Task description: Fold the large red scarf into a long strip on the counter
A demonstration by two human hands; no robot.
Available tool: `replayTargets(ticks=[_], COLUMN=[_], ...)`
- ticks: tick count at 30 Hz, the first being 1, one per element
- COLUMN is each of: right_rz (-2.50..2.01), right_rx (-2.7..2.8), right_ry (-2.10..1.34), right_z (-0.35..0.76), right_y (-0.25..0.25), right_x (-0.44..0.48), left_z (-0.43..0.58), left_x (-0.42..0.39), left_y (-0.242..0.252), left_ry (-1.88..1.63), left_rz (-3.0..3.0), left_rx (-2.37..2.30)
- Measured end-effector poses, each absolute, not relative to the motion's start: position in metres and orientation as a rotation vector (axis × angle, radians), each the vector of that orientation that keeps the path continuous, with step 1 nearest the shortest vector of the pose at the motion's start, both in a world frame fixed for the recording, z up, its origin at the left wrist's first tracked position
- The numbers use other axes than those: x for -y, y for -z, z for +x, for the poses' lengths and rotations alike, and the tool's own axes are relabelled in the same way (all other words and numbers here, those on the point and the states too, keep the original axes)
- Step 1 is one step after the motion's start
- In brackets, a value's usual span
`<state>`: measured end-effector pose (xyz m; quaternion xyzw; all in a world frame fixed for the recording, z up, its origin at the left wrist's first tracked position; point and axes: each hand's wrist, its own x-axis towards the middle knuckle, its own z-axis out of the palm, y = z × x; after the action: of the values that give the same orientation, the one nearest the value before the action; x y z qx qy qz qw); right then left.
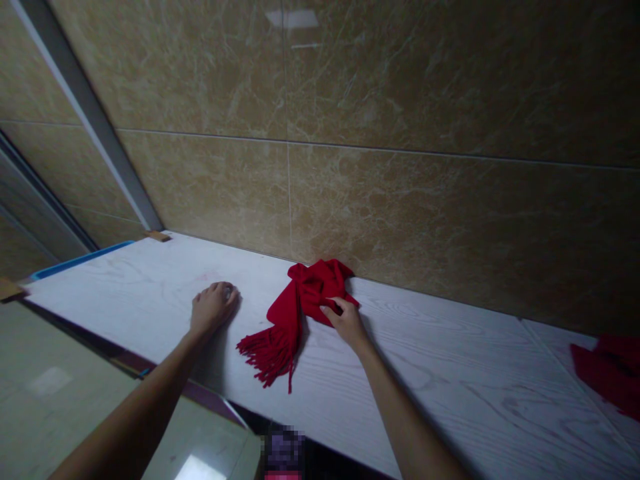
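A tan tiled wall [400, 100] fills the upper frame above a long white table [450, 387]. At centre, against the wall, a red fringed scarf [305, 300] lies bunched, neither spread nor folded. The right hand [347, 323] pinches its crumpled end. The left hand [213, 308], curled and empty, rests on the table to its left. Another red cloth [613, 370] sits at far right.

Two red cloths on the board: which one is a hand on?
The fringed red scarf in the middle, by the wall: the right hand grips it with its fingers. The other red cloth lies untouched at the right edge.
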<state>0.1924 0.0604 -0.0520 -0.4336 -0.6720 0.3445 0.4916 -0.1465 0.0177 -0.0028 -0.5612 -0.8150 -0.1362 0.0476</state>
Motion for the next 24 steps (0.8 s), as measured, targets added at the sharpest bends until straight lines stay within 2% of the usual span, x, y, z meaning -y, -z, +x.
replayTargets(ticks=[24], right_rz=[-1.035], right_rx=[1.634], right_ry=[-0.83], right_z=[0.1925], right_y=[0.0549], right_x=[-0.0621], left_z=[-0.1443], left_x=[-0.0159], left_y=[0.001], left_ry=[0.402], left_rz=[-1.724], left_rx=[2.49])
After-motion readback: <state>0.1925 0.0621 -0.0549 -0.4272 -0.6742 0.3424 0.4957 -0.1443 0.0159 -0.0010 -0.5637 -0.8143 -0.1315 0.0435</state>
